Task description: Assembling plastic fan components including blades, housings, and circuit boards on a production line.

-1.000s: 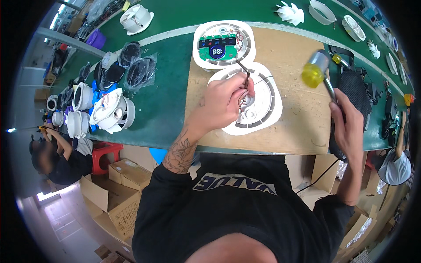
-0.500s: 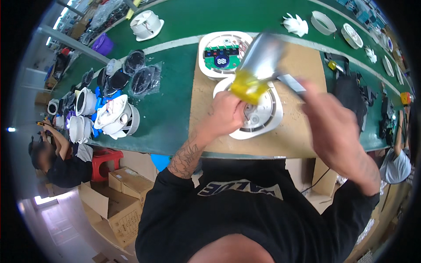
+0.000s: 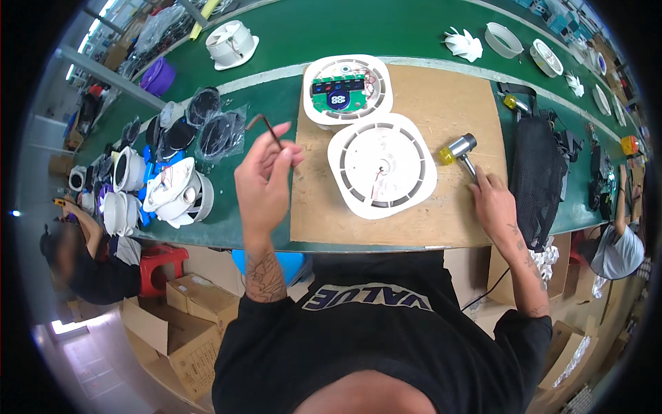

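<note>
An L-shaped hex key (image 3: 274,135) is pinched in my left hand (image 3: 265,183), raised over the left edge of the cardboard sheet. My right hand (image 3: 495,207) is closed round the handle of a small hammer (image 3: 457,149). Its head has one yellow and one dark face and is low over the cardboard. Between my hands sits a white round-cornered housing (image 3: 358,155) with a slotted ring and thin wires at its centre. Just behind it stands a similar housing (image 3: 381,86) containing a green circuit board (image 3: 355,105). Neither hand touches the housings.
The cardboard sheet (image 3: 407,231) covers part of the green bench (image 3: 276,231). White fan housings (image 3: 183,190) and dark round parts in plastic crowd the left. A black mesh bag (image 3: 534,179) lies right. White fan parts (image 3: 463,44) line the far side. People sit at both sides.
My left hand has moved left, away from the front housing, and the hex key now shows clearly. My right hand has lowered the hammer from above the housing to the right side of the cardboard.
</note>
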The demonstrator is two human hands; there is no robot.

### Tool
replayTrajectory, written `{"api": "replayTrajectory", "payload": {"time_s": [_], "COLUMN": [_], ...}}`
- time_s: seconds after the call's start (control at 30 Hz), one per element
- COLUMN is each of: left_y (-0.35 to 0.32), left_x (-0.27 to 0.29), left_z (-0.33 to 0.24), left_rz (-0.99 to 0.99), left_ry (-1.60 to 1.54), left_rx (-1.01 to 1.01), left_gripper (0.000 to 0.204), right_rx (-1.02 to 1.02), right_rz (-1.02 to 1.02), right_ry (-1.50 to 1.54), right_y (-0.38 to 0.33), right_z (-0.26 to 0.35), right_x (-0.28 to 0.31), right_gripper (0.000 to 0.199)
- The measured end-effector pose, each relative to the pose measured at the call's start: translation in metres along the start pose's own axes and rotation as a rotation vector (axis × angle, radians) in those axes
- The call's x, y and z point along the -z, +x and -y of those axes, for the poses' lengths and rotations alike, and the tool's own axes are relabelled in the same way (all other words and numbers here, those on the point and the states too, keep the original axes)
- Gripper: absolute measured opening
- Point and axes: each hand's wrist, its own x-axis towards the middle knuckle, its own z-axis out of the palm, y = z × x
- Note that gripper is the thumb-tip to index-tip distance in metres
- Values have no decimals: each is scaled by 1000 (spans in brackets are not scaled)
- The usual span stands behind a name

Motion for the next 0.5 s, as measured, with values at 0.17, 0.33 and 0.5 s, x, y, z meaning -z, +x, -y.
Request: {"api": "replayTrajectory", "payload": {"time_s": [0.17,0.33,0.5], "left_y": [-28,-49,-51], "left_x": [11,-28,-53], "left_z": [41,54,64], "left_rz": [-28,313,382], "left_ry": [881,136,-71], "left_rx": [-90,215,218], "left_gripper": [53,78,100], "right_rx": [660,674,604], "right_rz": [-70,-77,-93], "right_ry": [183,146,380], "right_y": [17,34,32], "right_z": [76,104,91], "right_x": [39,4,15], "right_gripper": [78,64,61]}}
